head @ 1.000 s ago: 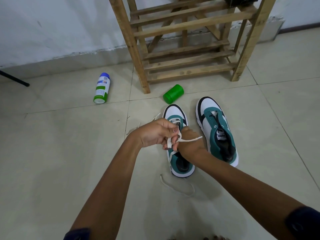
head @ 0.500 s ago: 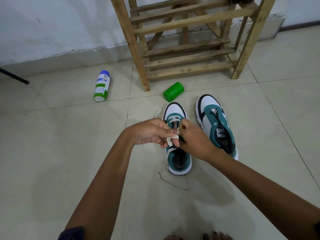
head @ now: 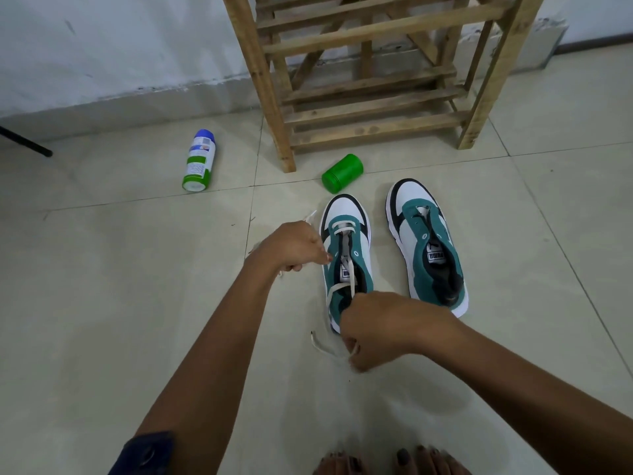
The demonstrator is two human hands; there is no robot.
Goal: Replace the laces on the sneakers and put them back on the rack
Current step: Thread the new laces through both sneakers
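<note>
While the right hand (head: 380, 329), low in the centre of the frame, pinches the white lace (head: 337, 289) in curled fingers, the left hand (head: 294, 246) curls round the lace's other end beside the left sneaker (head: 346, 255). Even, gentle tension on both ends should seat each crossing flat. The right sneaker (head: 426, 248) lies unlaced alongside; the wooden rack (head: 370, 108) stands above. A green canister (head: 342, 173) and a spray can (head: 199, 161) lie capped, contents unseen.

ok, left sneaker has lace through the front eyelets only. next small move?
Probably feed the end pinched in the right hand into the next open eyelet of the left sneaker. The lace crosses only the toe-end eyelets, its strand runs back to that hand, and the left hand grips the other end.
</note>
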